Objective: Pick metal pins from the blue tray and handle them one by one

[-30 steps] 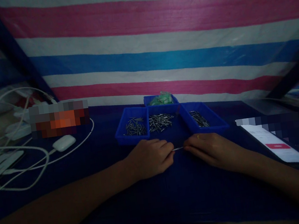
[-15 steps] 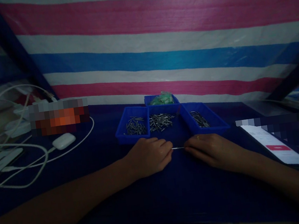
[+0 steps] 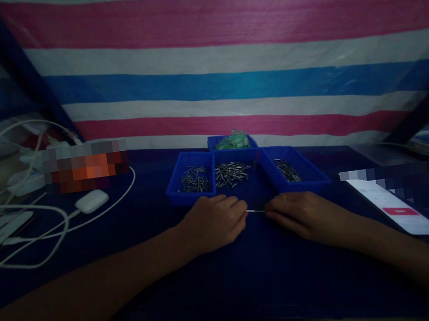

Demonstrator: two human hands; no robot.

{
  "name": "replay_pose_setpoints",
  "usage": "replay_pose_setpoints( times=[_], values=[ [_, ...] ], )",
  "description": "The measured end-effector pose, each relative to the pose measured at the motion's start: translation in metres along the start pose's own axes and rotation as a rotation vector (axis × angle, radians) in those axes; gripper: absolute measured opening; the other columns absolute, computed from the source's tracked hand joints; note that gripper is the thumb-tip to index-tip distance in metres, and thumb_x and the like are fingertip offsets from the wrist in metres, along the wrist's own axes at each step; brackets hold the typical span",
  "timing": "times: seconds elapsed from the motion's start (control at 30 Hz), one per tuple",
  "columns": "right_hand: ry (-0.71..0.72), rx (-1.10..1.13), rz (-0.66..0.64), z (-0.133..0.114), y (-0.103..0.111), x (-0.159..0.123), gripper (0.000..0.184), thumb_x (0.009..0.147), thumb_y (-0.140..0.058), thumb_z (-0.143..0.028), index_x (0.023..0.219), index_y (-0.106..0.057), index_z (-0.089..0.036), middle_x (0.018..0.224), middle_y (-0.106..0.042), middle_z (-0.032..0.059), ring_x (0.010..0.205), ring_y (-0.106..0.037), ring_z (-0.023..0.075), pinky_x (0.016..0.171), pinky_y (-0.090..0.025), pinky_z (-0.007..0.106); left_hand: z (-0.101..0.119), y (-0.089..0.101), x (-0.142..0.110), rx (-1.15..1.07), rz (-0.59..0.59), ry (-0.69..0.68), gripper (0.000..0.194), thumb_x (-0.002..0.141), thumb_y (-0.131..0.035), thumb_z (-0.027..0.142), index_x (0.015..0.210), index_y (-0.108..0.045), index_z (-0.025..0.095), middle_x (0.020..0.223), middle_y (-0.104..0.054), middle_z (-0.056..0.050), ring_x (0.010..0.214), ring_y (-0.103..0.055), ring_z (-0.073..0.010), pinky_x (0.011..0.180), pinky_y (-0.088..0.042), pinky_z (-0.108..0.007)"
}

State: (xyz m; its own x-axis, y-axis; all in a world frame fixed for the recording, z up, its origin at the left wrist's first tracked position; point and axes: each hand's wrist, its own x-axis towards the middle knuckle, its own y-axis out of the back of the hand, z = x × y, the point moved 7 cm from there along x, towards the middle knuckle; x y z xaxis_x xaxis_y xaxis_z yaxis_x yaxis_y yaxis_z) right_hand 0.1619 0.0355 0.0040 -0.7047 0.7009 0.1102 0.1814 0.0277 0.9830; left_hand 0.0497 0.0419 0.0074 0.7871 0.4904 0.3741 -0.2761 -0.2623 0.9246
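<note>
A thin silvery metal pin [image 3: 256,211] spans the gap between my two hands, just above the dark blue table [image 3: 253,276]. My left hand [image 3: 222,220] is closed on its left end, and my right hand [image 3: 294,212] pinches the right end; both ends are hidden by fingers. Behind my left hand stands a blue bin [image 3: 174,184] with many slim metal pieces [image 3: 195,180]. Another blue bin [image 3: 310,166] with similar pieces sits behind my right hand. Between the bins lies a loose pile of metal pieces [image 3: 232,173].
A third blue bin [image 3: 214,143] at the back holds green plastic packets [image 3: 234,140]. White cables [image 3: 65,227] and a white earphone case [image 3: 92,201] lie at left. A lit phone [image 3: 398,205] rests at right. A striped sheet [image 3: 223,48] hangs behind the table.
The pin has tilted slightly, its left end now a little higher than its right. Both hands stay almost in place, still holding it.
</note>
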Motion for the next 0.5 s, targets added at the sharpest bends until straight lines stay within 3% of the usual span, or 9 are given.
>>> replay_pose_setpoints(
  times=[0.5],
  values=[
    [-0.003, 0.022, 0.028, 0.0022, 0.0049, 0.0020, 0.023, 0.088, -0.035, -0.024, 0.089, -0.056, -0.015, 0.072, -0.058, 0.0033, 0.064, -0.053, 0.0127, 0.061, -0.041, 0.026, -0.0023, 0.0011, 0.0011, -0.002, -0.011, 0.018, 0.018, 0.085, -0.037, 0.023, 0.075, -0.050, 0.017, 0.071, -0.054, 0.001, 0.065, -0.051, -0.0119, 0.053, -0.036, -0.023]
  ],
)
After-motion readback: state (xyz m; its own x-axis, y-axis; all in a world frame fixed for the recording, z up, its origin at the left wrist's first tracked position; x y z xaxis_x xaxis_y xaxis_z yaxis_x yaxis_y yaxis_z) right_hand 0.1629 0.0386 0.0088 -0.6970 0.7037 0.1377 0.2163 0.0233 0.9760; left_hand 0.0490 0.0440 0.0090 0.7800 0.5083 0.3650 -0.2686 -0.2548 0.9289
